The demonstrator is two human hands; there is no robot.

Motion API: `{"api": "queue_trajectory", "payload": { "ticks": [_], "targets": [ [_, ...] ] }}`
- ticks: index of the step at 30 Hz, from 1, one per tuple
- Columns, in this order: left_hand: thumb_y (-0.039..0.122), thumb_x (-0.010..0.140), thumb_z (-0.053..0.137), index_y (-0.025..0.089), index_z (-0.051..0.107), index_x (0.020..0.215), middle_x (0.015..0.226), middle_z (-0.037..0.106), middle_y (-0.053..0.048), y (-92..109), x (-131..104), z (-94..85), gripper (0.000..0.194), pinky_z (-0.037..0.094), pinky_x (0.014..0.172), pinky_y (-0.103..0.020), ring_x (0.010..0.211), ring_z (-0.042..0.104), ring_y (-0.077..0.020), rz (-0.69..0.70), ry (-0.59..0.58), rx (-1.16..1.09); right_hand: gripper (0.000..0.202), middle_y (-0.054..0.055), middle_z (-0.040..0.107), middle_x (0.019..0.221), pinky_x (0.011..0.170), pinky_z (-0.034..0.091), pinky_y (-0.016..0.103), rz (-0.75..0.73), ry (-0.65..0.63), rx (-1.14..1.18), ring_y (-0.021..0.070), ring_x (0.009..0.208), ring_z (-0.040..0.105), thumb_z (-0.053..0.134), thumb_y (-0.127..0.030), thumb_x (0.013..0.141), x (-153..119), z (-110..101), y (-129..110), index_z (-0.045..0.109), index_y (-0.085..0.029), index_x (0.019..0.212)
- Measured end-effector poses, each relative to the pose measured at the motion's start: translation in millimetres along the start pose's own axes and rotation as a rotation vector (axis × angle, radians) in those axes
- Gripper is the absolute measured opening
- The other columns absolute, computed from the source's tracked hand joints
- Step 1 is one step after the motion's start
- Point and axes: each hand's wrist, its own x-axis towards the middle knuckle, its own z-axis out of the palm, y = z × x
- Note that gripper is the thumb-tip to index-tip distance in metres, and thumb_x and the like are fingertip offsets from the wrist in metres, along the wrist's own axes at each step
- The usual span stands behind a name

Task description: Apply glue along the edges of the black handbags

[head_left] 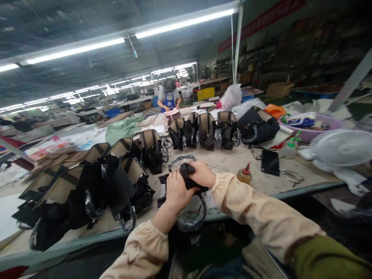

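Observation:
Both my hands grip one black handbag [186, 169] over the front edge of the worktable. My left hand [178, 188] is wrapped round its near left side. My right hand [204, 175] closes on the bunched black fabric at its top right. One plastic-wrapped handle [192, 221] hangs below my hands, and another wrapped handle [181, 158] shows behind them. My fingers and palms cover much of the bag. Close on the left stand several black handbags with tan inner panels, such as this bag [132, 170].
More handbags [207, 126] form a row farther back. To the right are a glue bottle [244, 173], a phone [270, 162], scissors [291, 175], a white fan [344, 149] and a purple basin [328, 131]. A co-worker [169, 96] in a blue apron is across the table.

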Motion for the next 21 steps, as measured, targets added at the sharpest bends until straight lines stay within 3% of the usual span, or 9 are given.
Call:
{"api": "queue_trajectory", "payload": {
  "ticks": [4, 8, 11, 15, 18, 20, 21],
  "targets": [
    [0.028, 0.061, 0.078, 0.02, 0.057, 0.098, 0.106, 0.061, -0.017, 1.8, 16.1, 3.1, 0.042, 0.027, 0.107, -0.048, 0.117, 0.049, -0.0399, -0.084, 0.031, -0.043, 0.038, 0.011, 0.069, 0.096, 0.078, 0.047, 0.028, 0.079, 0.029, -0.06, 0.0213, 0.088, 0.064, 0.059, -0.018, 0.074, 0.1, -2.6, -6.1, 0.057, -0.01, 0.112],
    [0.016, 0.063, 0.072, 0.023, 0.06, 0.082, 0.08, 0.058, -0.01, -2.4, 24.6, 1.9, 0.023, 0.037, 0.094, -0.04, 0.1, 0.057, -0.0355, -0.144, 0.04, -0.142, 0.035, 0.014, 0.069, 0.091, 0.076, 0.049, 0.035, 0.11, 0.024, -0.152, 0.0253, 0.086, 0.064, 0.056, -0.018, 0.073, -5.9, -4.9, -19.2, 0.058, -0.01, 0.107],
    [0.015, 0.064, 0.07, 0.023, 0.061, 0.077, 0.072, 0.054, -0.007, -9.4, 26.4, 2.0, 0.018, 0.039, 0.082, -0.035, 0.091, 0.059, -0.033, -0.14, -0.012, -0.103, 0.027, 0.016, 0.067, 0.092, 0.085, 0.046, 0.043, 0.087, 0.029, -0.244, 0.0301, 0.1, 0.059, 0.057, -0.019, 0.076, -17.0, -8.1, -32.6, 0.059, -0.01, 0.101],
    [0.021, 0.064, 0.075, 0.023, 0.064, 0.072, 0.069, 0.055, -0.006, -19.3, 29.4, -2.4, 0.014, 0.04, 0.079, -0.034, 0.084, 0.06, -0.0308, -0.108, -0.06, 0.042, 0.039, 0.014, 0.065, 0.109, 0.09, 0.048, 0.042, -0.022, 0.039, -0.212, 0.0277, 0.106, 0.057, 0.063, -0.028, 0.081, -45.3, -28.7, -38.0, 0.057, -0.013, 0.117],
    [0.031, 0.066, 0.077, 0.022, 0.069, 0.069, 0.071, 0.062, -0.006, -28.0, 32.5, -16.6, 0.013, 0.043, 0.081, -0.035, 0.081, 0.062, -0.028, -0.106, -0.051, 0.078, 0.029, 0.006, 0.066, 0.115, 0.094, 0.048, 0.033, -0.14, 0.309, -0.07, 0.0182, 0.104, 0.061, 0.055, -0.029, 0.091, -81.1, -54.6, -12.0, 0.06, -0.023, 0.119],
    [0.034, 0.067, 0.078, 0.021, 0.073, 0.074, 0.076, 0.069, -0.006, -34.1, 33.7, -31.4, 0.015, 0.046, 0.082, -0.033, 0.081, 0.064, -0.0255, -0.116, -0.053, -0.02, 0.029, 0.006, 0.068, 0.101, 0.086, 0.052, 0.032, -0.042, 0.659, -0.07, 0.0169, 0.091, 0.064, 0.057, -0.03, 0.09, -110.2, -68.3, 25.2, 0.06, -0.022, 0.117],
    [0.033, 0.066, 0.079, 0.02, 0.075, 0.077, 0.078, 0.071, -0.006, -36.9, 34.0, -39.7, 0.017, 0.047, 0.082, -0.032, 0.08, 0.065, -0.0241, -0.135, -0.049, -0.082, 0.034, 0.006, 0.067, 0.101, 0.082, 0.054, 0.033, 0.066, 0.775, -0.074, 0.0174, 0.088, 0.064, 0.059, -0.032, 0.088, -124.7, -72.3, 48.8, 0.058, -0.022, 0.12]
  ]
}}
